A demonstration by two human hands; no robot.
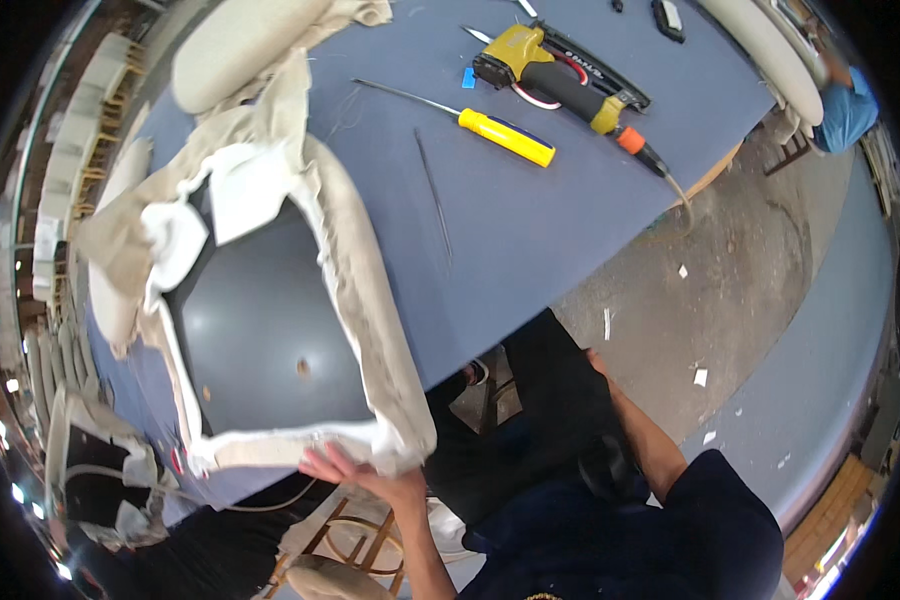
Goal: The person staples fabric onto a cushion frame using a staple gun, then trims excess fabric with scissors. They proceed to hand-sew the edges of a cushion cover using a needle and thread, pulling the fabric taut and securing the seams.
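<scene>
Handling a rounded black panel covered round its rim in beige fabric (260, 330), lying on the left of the blue-grey table (530, 220), near corner seemingly overhanging. Loose beige cloth (120, 240) and white padding (245, 195) bunch at its top left; probably worth smoothing flat, pulling evenly. No writing seen there.

Left hand (370, 480) on the lower edge, fingers spread; can't tell if it pinches. Palm support under that overhang would likely help.

Thin dark metal rod (433, 195): no marking visible. Small bright-blue tag (468, 78): nothing legible. Yellow-handled screwdriver with long steel shaft (510, 137): dark handle stripe, print unreadable. Yellow-and-black staple or nail gun (560, 85): pale lettering along black magazine, too small to read surely.

Right hand (597, 362) by black trouser leg (550, 370), mostly hidden, finger state unclear; better used steadying the panel, I'd judge.
</scene>
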